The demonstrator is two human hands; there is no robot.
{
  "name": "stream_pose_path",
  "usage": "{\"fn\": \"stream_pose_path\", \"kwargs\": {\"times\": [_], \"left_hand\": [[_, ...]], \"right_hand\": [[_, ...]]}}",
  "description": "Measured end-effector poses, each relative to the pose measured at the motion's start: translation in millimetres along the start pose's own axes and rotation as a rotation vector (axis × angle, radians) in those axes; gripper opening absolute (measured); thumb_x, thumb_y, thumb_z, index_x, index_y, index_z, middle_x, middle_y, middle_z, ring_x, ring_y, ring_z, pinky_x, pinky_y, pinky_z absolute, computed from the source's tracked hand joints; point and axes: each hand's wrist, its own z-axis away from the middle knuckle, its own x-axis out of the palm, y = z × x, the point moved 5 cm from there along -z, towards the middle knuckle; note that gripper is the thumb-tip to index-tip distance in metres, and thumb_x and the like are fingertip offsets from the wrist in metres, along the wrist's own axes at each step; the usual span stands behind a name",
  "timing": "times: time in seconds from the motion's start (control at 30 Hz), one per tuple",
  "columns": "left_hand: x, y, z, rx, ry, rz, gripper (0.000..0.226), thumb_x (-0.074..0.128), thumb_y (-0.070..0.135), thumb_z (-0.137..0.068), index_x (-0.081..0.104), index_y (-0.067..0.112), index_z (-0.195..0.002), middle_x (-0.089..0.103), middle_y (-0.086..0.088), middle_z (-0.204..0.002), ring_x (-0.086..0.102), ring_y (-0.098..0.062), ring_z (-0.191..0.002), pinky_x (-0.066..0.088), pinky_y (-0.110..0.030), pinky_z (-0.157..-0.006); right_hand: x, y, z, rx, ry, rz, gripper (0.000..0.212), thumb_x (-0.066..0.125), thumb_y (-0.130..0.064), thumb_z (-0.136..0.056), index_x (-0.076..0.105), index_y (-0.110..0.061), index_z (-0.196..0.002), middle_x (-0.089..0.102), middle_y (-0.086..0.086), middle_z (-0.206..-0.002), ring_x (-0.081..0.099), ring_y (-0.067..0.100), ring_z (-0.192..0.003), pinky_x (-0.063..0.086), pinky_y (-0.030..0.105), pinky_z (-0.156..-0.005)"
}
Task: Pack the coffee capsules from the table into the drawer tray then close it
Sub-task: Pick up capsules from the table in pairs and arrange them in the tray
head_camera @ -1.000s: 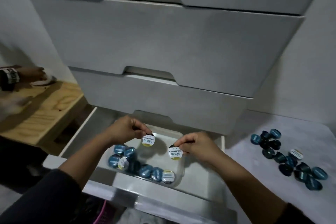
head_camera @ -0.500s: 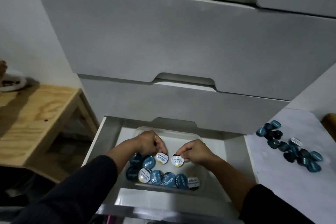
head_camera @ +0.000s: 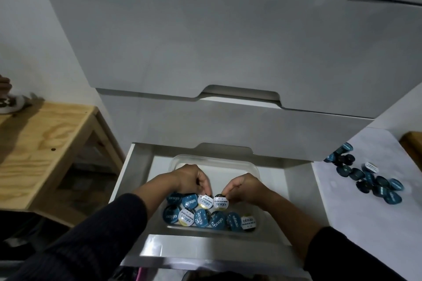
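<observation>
Down in the head view, my left hand [head_camera: 190, 179] is curled over the clear tray [head_camera: 254, 167] that sits in the open drawer [head_camera: 299, 191], its fingertips pinching the far edge of a white-lidded capsule [head_camera: 205, 201]. That capsule lies just below my fingers, lid up, at the end of a short row with two blue-lidded ones [head_camera: 181, 199] to its left. My right hand [head_camera: 245, 186] mirrors it from the other side, fingers curled and pinching the top edge of a second white-lidded capsule [head_camera: 221, 202]. The two pinched capsules touch or nearly touch each other, side by side in the middle of the tray, each directly under the fingertips that hold it. Whether either one already rests on the tray floor I cannot tell.

Nearer to me, a front row of capsules [head_camera: 209, 221] runs along the tray's near wall, mostly blue lids with a white one second from the left and another at the right end. Both of my dark sleeves reach in over the drawer's front edge.

Off to the right, on the white table [head_camera: 342, 201], a loose cluster of capsules [head_camera: 370, 178] waits unpacked, well apart from both hands. A wooden side table [head_camera: 45, 143] stands to the left of the drawer unit.
</observation>
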Motion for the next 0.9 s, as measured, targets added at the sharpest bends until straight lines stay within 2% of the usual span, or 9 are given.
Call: {"fn": "stream_pose_path", "kwargs": {"times": [0.1,0.17,0.27,0.37,0.5,0.6,0.7,0.8,0.9], "left_hand": [[0,-1,2,0.001,0.003,-0.007,0.024,0.069,0.012,-0.080,0.071,0.035,-0.074,0.067,0.019,-0.079,0.061,-0.002,-0.083,0.050,-0.028,-0.092],[0,-1,3,-0.002,0.015,-0.006,0.018,0.069,0.012,-0.080,0.072,0.030,-0.083,0.067,0.014,-0.085,0.061,-0.005,-0.087,0.050,-0.028,-0.092],[-2,1,9,-0.009,0.074,0.003,0.016,0.068,0.016,-0.082,0.071,0.025,-0.094,0.067,0.010,-0.091,0.059,-0.004,-0.090,0.045,-0.018,-0.085],[-6,6,20,-0.032,0.176,-0.036,0.016,0.063,0.023,-0.086,0.068,0.023,-0.101,0.066,0.008,-0.099,0.059,-0.008,-0.098,0.039,-0.015,-0.083],[-5,19,39,-0.107,0.324,-0.157,0.034,0.049,0.024,-0.092,0.055,0.016,-0.125,0.057,-0.004,-0.129,0.053,-0.019,-0.117,0.039,-0.021,-0.093],[3,28,53,-0.168,0.428,-0.233,0.040,0.041,0.022,-0.095,0.043,0.013,-0.134,0.047,-0.008,-0.137,0.047,-0.022,-0.124,0.039,-0.027,-0.099],[11,37,66,-0.200,0.585,-0.269,0.040,0.038,0.022,-0.095,0.040,0.012,-0.134,0.045,-0.004,-0.136,0.040,-0.019,-0.128,0.038,-0.026,-0.099],[18,50,78,-0.219,0.692,-0.253,0.042,0.035,0.024,-0.097,0.034,0.013,-0.138,0.041,-0.002,-0.140,0.034,-0.016,-0.132,0.035,-0.024,-0.102],[26,69,84,-0.215,0.713,-0.259,0.047,0.034,0.026,-0.098,0.025,0.014,-0.143,0.033,-0.003,-0.146,0.030,-0.015,-0.136,0.030,-0.023,-0.107]], "right_hand": [[1,-2,1,-0.003,0.014,0.019,0.023,0.066,0.008,-0.073,0.067,-0.014,-0.063,0.063,0.006,-0.064,0.057,0.013,-0.058,0.052,0.020,-0.059],[0,-1,2,0.002,0.021,0.020,0.021,0.067,0.007,-0.073,0.065,-0.013,-0.066,0.063,0.008,-0.066,0.058,0.014,-0.059,0.053,0.023,-0.060],[2,-3,6,0.018,0.014,0.063,0.017,0.069,0.000,-0.074,0.061,-0.013,-0.081,0.064,0.009,-0.077,0.060,0.015,-0.065,0.054,0.025,-0.062],[4,-12,10,-0.045,0.079,0.237,0.023,0.066,-0.015,-0.080,0.061,-0.011,-0.102,0.065,0.007,-0.091,0.057,0.013,-0.078,0.047,0.017,-0.065],[11,-28,18,-0.177,0.208,0.485,0.035,0.054,-0.027,-0.089,0.056,-0.011,-0.119,0.061,0.009,-0.120,0.055,0.016,-0.103,0.040,0.020,-0.083],[19,-35,26,-0.252,0.311,0.647,0.039,0.045,-0.030,-0.092,0.050,-0.012,-0.127,0.049,0.006,-0.132,0.048,0.021,-0.120,0.040,0.029,-0.096],[23,-43,41,-0.358,0.492,0.746,0.037,0.041,-0.029,-0.092,0.054,-0.010,-0.122,0.052,0.004,-0.125,0.050,0.019,-0.117,0.041,0.026,-0.094],[25,-47,60,-0.512,0.650,0.734,0.034,0.042,-0.031,-0.077,0.069,-0.012,-0.087,0.067,0.001,-0.088,0.068,0.017,-0.085,0.052,0.019,-0.073],[21,-40,72,-0.573,0.705,0.788,0.036,0.045,-0.030,-0.076,0.072,-0.008,-0.087,0.072,0.008,-0.088,0.070,0.021,-0.089,0.055,0.024,-0.078]]}}
